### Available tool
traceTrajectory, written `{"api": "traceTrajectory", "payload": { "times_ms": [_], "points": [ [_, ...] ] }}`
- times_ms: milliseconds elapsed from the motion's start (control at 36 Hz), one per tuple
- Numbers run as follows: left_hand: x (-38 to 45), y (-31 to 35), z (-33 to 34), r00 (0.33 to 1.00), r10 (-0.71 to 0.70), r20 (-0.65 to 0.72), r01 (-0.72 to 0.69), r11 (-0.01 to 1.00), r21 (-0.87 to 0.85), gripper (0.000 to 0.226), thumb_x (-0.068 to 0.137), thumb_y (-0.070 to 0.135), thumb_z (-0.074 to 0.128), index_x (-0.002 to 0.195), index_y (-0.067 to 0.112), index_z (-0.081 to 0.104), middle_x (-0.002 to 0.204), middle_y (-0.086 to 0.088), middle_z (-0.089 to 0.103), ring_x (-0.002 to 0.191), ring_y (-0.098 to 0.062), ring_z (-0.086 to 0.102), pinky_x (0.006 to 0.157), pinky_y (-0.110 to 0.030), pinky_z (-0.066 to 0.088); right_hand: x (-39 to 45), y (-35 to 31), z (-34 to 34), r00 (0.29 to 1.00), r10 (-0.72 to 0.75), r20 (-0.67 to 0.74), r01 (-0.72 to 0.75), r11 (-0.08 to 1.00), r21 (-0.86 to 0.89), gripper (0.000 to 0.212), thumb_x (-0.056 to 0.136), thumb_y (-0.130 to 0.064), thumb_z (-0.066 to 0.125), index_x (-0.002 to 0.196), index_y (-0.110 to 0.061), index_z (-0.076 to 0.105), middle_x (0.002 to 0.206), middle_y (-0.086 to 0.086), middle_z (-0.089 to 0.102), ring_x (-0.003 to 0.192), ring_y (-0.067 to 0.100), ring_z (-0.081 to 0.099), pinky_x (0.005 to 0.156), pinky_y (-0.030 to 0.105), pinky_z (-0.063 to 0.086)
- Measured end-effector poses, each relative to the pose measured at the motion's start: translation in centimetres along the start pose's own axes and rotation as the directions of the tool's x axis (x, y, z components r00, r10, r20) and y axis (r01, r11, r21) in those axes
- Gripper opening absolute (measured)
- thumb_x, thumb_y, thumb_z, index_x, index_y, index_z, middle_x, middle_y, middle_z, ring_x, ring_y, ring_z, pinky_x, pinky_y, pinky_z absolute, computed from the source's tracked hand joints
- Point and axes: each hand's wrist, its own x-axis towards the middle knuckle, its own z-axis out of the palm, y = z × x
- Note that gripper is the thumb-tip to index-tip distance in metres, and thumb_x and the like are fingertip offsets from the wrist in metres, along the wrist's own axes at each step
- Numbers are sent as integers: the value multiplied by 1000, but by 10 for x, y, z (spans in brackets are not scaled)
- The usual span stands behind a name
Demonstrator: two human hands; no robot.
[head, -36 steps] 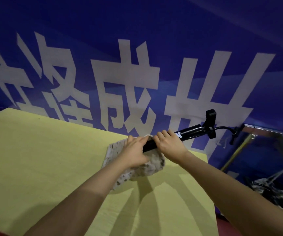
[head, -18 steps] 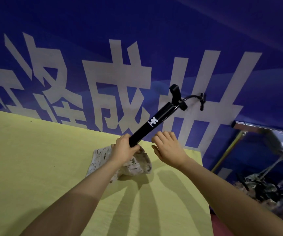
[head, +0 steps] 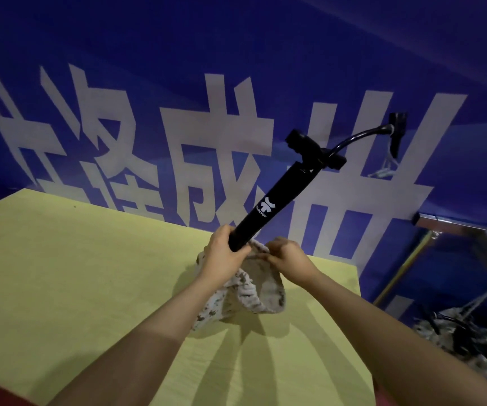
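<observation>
The left hand (head: 224, 254) curls tightly round the lower end of a black cylindrical hand pump (head: 277, 200), which tilts up and to the right, its T-shaped handle at the far top and a thin black hose (head: 359, 136) arching right. The right hand (head: 288, 257), fingers bent, pinches the rim of a beige camouflage fabric bag (head: 255, 293). The bag sits on the yellow table (head: 60, 273) near its far right corner, the pump's base at its mouth. A blue banner with white characters (head: 236, 54) hangs behind.
</observation>
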Motion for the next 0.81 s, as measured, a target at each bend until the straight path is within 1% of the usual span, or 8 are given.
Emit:
{"api": "traceTrajectory", "payload": {
  "times_ms": [111, 250, 389, 444, 528, 639, 722, 806],
  "points": [
    [-1, -3, 9, 1000, -8, -12, 8, 999, 46, 24, 84, 22, 66, 97, 15, 47, 99, -3, 51, 91, -21, 53, 70, -28, 38, -3, -10, -12, 1000, 31, -7, -30, 990, 135, 18, 98, -23, 50, 91, -12, 63, 78, -1, 61, 72, 14, 55, 57, 18, 40],
    [0, -7, 18, 1000, -14, -25, 16, 998, 59, 25, 84, 21, 66, 99, 12, 48, 97, -1, 49, 97, -27, 53, 78, -39, 47, -6, -19, -23, 996, 41, -74, -23, 972, 235, 29, 93, -28, 58, 117, -12, 58, 81, 7, 62, 73, 19, 62, 62, 24, 44],
    [0, -8, 22, 999, -35, -26, 38, 993, 113, 26, 86, 23, 65, 103, 11, 50, 102, -2, 50, 105, -27, 48, 88, -46, 45, -7, -28, -29, 999, 45, 6, -43, 883, 468, 46, 85, -18, 69, 124, -21, 45, 60, -5, 44, 47, -1, 45, 47, 13, 32],
    [0, -7, 22, 999, -38, -13, 39, 989, 142, 25, 87, 21, 62, 106, 11, 49, 110, -5, 53, 108, -27, 45, 90, -44, 43, -6, -31, -26, 995, 86, -52, -42, 826, 562, 45, 86, -24, 69, 125, -15, 50, 64, -4, 54, 50, -2, 49, 50, 11, 36],
    [1, -9, 20, 997, -38, 62, 22, 972, 233, 29, 89, 23, 57, 115, 14, 48, 120, -3, 49, 111, -26, 40, 91, -39, 37, -3, -36, -23, 978, 155, -138, -37, 783, 621, 48, 86, -28, 68, 128, -12, 50, 94, 6, 71, 70, 8, 64, 66, 23, 50],
    [4, -11, 14, 973, -51, 224, -48, 907, 419, 55, 83, 15, 56, 133, 26, 36, 130, 1, 39, 112, -26, 34, 85, -36, 30, 0, -30, -20, 974, 174, -147, -57, 810, 583, 44, 88, -26, 66, 126, -10, 52, 106, 12, 70, 89, 22, 69, 81, 37, 56],
    [3, -14, 10, 915, -126, 383, -91, 860, 502, 93, 75, 3, 63, 147, 32, 12, 138, 3, 24, 118, -28, 35, 90, -41, 41, 0, -25, -17, 972, 178, -155, -79, 863, 499, 45, 87, -31, 67, 127, -14, 53, 110, 2, 68, 94, 15, 66, 83, 33, 55],
    [7, -23, 10, 844, -180, 506, -21, 930, 367, 98, 78, -7, 59, 149, 34, 7, 127, 0, 26, 104, -24, 50, 86, -32, 51, 0, -21, -13, 966, 187, -177, -97, 901, 423, 50, 87, -32, 67, 130, -14, 50, 114, -1, 64, 96, 15, 62, 78, 26, 50]
  ]
}}
